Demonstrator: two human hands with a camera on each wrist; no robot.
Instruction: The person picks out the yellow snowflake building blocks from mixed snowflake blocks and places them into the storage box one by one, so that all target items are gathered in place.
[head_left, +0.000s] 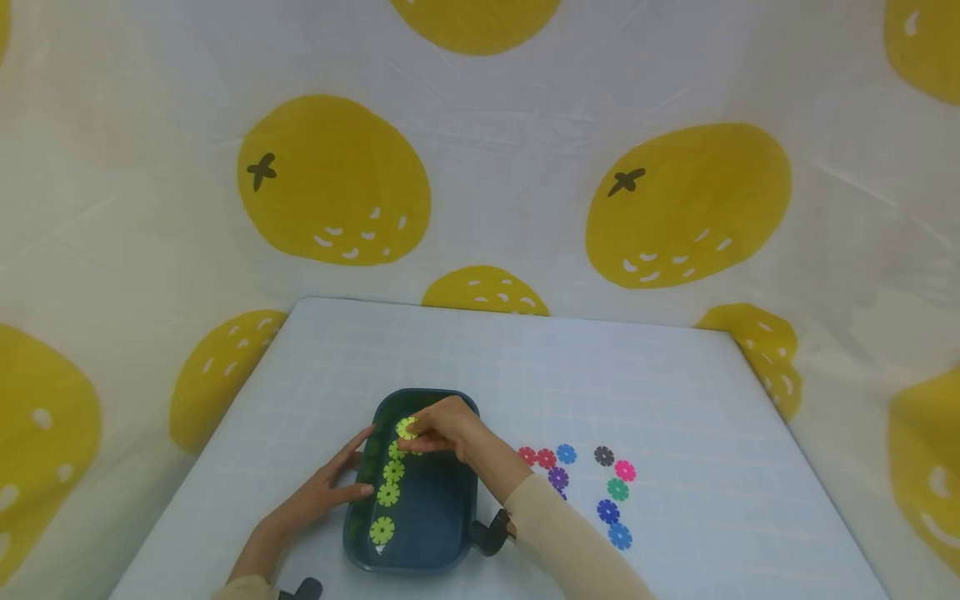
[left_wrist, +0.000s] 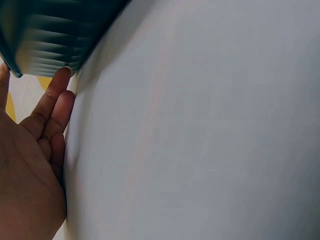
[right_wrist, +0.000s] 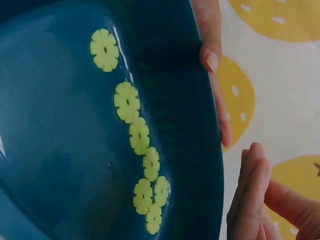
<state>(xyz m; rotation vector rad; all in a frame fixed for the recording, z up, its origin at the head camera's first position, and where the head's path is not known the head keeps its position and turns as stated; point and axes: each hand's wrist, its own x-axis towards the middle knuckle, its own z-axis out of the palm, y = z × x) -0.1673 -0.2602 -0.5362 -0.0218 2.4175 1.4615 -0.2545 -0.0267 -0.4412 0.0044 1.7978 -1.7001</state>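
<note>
A dark blue-green tray (head_left: 438, 533) holds several yellow-green, flower-shaped notched discs (right_wrist: 127, 102) in a row along its left side, with a small cluster at the far end. My left hand (head_left: 330, 492) rests against the tray's left side. In the left wrist view its fingers (left_wrist: 55, 102) reach along to the tray's outer wall. Over the tray's far part hovers my right hand (head_left: 442, 429), its fingertips close to the farthest discs. The right wrist view shows its fingers (right_wrist: 252, 190) extended together and the thumb near them; no disc is visible between them.
To the right of the tray, several coloured notched discs (head_left: 618, 489) lie on the white table (head_left: 712, 417), in red, blue, purple, grey, pink and green. The right forearm partly covers some of them. A curtain (head_left: 510, 208) printed with yellow fruit hangs behind.
</note>
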